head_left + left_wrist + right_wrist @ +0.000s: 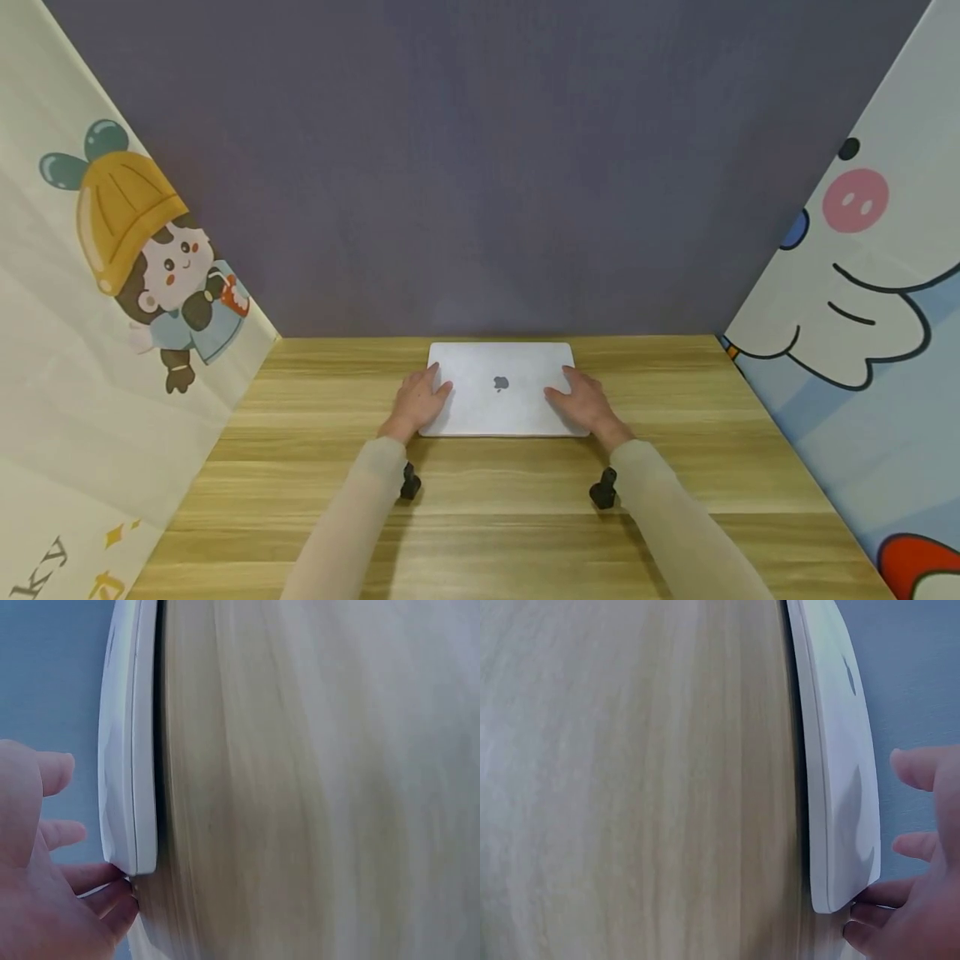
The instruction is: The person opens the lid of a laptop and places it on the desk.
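Note:
A closed silver laptop [501, 408] with a dark apple logo lies flat on the wooden table, close to the back wall. At its left side is my left hand [420, 402], the thumb spread over the lid. In the left wrist view some fingers [94, 877] touch the laptop's side near its corner, while two digits stand apart above it. My right hand [585, 402] mirrors this at the right side, its thumb over the lid and lower fingers [889, 891] against the corner edge. The undersides of the fingertips are partly hidden.
The wood-grain table [495, 517] stretches in front and to both sides. A dark grey wall [495, 167] stands right behind the laptop. Printed cartoon panels close off the left [45, 375] and right [900, 417]. Small black wrist devices sit by both cuffs.

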A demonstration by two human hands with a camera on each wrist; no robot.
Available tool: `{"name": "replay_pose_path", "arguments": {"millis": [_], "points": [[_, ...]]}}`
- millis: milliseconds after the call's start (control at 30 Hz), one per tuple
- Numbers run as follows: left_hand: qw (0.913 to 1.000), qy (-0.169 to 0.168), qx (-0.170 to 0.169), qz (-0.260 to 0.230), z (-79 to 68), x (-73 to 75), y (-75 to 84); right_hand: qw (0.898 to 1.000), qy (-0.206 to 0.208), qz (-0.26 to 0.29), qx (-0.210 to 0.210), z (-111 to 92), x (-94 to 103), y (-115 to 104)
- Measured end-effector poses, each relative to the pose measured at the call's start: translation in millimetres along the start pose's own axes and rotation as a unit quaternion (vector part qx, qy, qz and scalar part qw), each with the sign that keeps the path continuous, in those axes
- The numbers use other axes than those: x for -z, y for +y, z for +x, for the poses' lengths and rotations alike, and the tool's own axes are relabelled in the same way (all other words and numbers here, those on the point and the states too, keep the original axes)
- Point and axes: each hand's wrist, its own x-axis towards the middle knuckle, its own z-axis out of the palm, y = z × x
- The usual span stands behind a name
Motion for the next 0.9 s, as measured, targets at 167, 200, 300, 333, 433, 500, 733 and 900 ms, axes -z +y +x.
{"name": "replay_pose_path", "arguments": {"millis": [167,200,300,333,433,500,733,900], "points": [[0.9999,-0.002,0.000,0.012,0.9,-4.3,2.0,1.000,0.005,0.021,-0.001,-1.0,0.8,0.0],[0.9999,-0.003,0.000,0.012,1.0,-4.5,3.0,1.000,0.007,0.023,-0.001,-1.0,0.8,0.3],[1.0000,-0.002,0.004,0.006,0.6,-3.3,6.4,1.000,0.011,0.028,0.004,-1.1,1.0,0.9],[1.0000,-0.001,0.006,0.001,0.5,-2.6,7.6,0.999,0.011,0.030,0.006,-1.2,0.9,0.9],[0.9996,0.004,0.015,-0.023,0.6,-0.7,10.8,0.999,0.012,0.040,0.009,-1.5,1.2,0.9],[0.9990,0.007,0.019,-0.040,0.7,0.2,12.0,0.999,0.010,0.052,0.009,-1.6,1.3,1.0],[0.9916,0.017,0.045,-0.120,1.5,2.6,10.9,0.996,0.010,0.091,-0.005,-2.5,2.9,2.2],[0.9867,0.015,0.061,-0.150,1.9,4.8,7.9,0.991,0.010,0.133,-0.025,-3.7,4.3,4.4]]}}
